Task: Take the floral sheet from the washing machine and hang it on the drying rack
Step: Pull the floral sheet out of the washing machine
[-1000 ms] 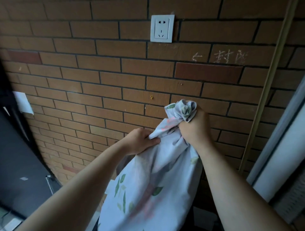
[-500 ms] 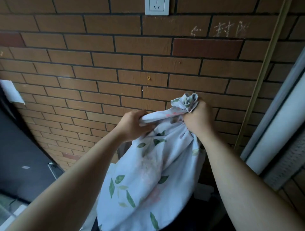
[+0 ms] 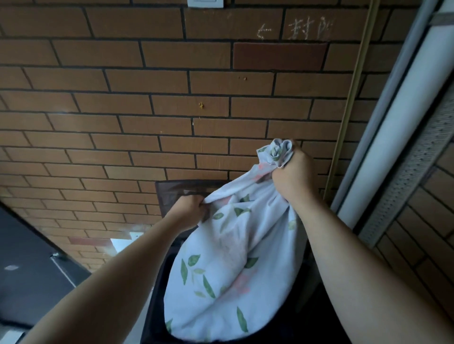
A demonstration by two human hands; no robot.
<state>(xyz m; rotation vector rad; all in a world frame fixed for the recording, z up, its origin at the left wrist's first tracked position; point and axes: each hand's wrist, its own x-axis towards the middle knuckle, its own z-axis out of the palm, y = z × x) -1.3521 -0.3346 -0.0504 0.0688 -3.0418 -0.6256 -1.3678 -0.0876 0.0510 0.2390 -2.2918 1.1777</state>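
Since the pale blue floral sheet with green leaves and faded pink blooms (image 3: 231, 270) fills the lower middle, you barely see what it's coming out of. There's just the dark rim of a black box-shaped machine (image 3: 157, 307) around the cloth and a smoky dark lid panel (image 3: 172, 190) standing up behind the left hand (image 3: 189, 208). The sheet's bottom end sinks into that dark opening, so no idea how much more is down there. The white wall socket plate (image 3: 205, 3) up top is chopped off by the frame, with only its lower edge showing.

The sheet hangs like a sack, with its long axis running from a bunched knot at upper right down and a bit left into the machine. The right hand (image 3: 292, 176) is a tight fist around that knot, held high. The left hand sits lower and grips the sheet's edge, which is pulled taut on a slant between the two.

The fabric looks soft and crumpled, puffed out round in the middle. Behind it is a matte brown brick wall (image 3: 147, 98) with dark grout and white chalk scribbles (image 3: 299, 30). To the right are a thin brass-coloured strip (image 3: 353, 98) and a smooth white round pipe (image 3: 385, 117).
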